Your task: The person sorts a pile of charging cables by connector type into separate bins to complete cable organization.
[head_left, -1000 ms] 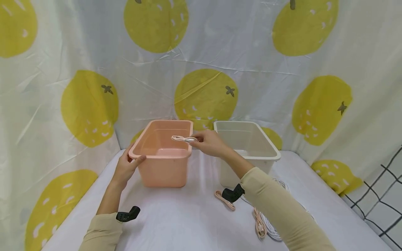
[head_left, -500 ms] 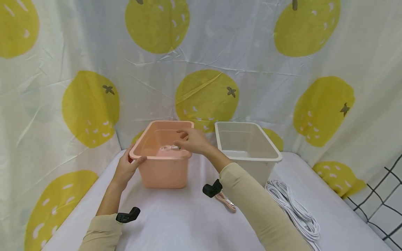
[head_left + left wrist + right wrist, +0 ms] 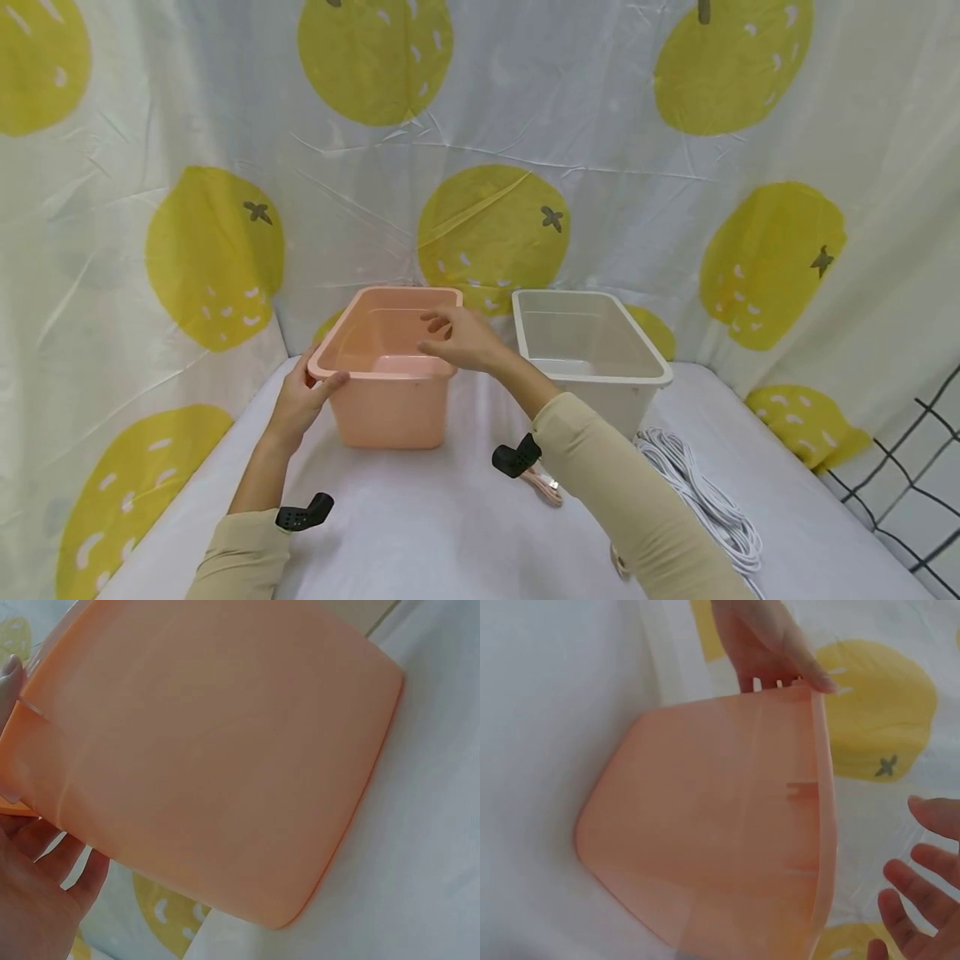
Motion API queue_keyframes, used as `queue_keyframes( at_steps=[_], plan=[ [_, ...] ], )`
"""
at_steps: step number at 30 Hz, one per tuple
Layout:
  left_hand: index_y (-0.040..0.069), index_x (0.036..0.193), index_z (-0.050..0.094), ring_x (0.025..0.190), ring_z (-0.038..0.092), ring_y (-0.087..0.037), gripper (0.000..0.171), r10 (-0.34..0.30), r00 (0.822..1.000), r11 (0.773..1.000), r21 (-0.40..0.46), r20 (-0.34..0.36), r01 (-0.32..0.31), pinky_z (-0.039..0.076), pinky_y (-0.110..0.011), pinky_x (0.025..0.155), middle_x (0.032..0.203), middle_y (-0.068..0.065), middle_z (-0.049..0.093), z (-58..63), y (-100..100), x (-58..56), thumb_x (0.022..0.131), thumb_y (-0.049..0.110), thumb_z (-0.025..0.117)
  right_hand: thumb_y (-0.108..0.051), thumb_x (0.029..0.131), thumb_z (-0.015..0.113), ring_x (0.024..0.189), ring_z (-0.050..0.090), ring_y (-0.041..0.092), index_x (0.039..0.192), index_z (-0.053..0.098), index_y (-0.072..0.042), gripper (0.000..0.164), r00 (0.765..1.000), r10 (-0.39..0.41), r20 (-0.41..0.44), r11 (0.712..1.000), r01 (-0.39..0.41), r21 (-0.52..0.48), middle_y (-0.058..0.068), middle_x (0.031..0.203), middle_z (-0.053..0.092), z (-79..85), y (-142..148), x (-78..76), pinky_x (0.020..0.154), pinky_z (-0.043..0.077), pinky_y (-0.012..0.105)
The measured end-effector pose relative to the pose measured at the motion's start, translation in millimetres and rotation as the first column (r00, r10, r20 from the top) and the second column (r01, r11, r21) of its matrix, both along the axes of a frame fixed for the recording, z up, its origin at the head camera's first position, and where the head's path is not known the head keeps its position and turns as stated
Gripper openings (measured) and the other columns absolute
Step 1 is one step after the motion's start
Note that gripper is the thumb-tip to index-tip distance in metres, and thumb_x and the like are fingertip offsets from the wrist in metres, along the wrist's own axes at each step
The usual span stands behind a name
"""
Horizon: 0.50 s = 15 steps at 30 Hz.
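A salmon-pink plastic bin [image 3: 393, 417] stands on the white-covered table in the head view. My left hand [image 3: 296, 406] grips its rim at the near left corner, thumb over the front and fingers along the side. The left wrist view shows those fingers against the bin's outer wall. Over the bin's right edge hovers my right hand [image 3: 468, 340], its fingers spread and holding nothing. In the right wrist view the right hand [image 3: 922, 900] appears with loose, parted fingers beside the bin's rim. The cable released into the bin is hidden behind its front wall.
An off-white bin [image 3: 618, 404] stands to the right of the pink one. Nearer lie a bundled pink cable [image 3: 547, 490], partly behind the right forearm, and coiled white cables [image 3: 708, 500]. A black wire grid [image 3: 911, 475] stands at the right edge, and a lemon-print curtain [image 3: 360, 200] hangs behind.
My right hand has carried a small bundled cable over the pink bin and let it go; the cable has dropped out of sight. The left hand has stayed on the rim.
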<state>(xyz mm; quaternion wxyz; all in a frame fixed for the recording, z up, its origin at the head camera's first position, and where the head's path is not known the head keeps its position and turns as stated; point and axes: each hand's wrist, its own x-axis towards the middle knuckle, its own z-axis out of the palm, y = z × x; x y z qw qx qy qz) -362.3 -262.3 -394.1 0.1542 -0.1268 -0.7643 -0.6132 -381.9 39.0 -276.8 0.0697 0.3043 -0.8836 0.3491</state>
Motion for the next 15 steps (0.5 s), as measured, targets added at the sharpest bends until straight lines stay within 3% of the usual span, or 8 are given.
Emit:
queue_keyframes(
  at_steps=[7, 15],
  plan=[
    [0.005, 0.165, 0.015, 0.152, 0.024, -0.033, 0.089, -0.003, 1.0, 1.0, 0.003, 0.01, 0.003, 0.025, -0.054, 0.12, 0.166, -0.019, 0.026, -0.1, 0.9, -0.3, 0.1, 0.022, 0.072, -0.025, 0.093, 0.075, 0.101, 0.063, 0.028, 0.139, 0.065, -0.008, 0.05, 0.999, 0.032, -0.03, 0.999, -0.033, -0.027, 0.014, 0.122, 0.07, -2.2, 9.9, 4.3, 0.086, 0.053, 0.037],
    [0.005, 0.166, 0.015, 0.152, 0.025, -0.034, 0.089, 0.011, 1.0, 1.0, -0.003, 0.019, -0.011, 0.026, -0.054, 0.12, 0.166, -0.019, 0.026, 0.8, -0.1, 1.1, 0.1, 0.024, 0.073, -0.028, 0.092, 0.077, 0.098, 0.063, 0.024, 0.136, 0.067, -0.011, 0.048, 0.999, -0.02, -0.027, 0.995, 0.017, -0.102, 0.008, 0.117, 0.072, -9.2, 28.5, 10.6, 0.082, 0.054, 0.036]
  ],
)
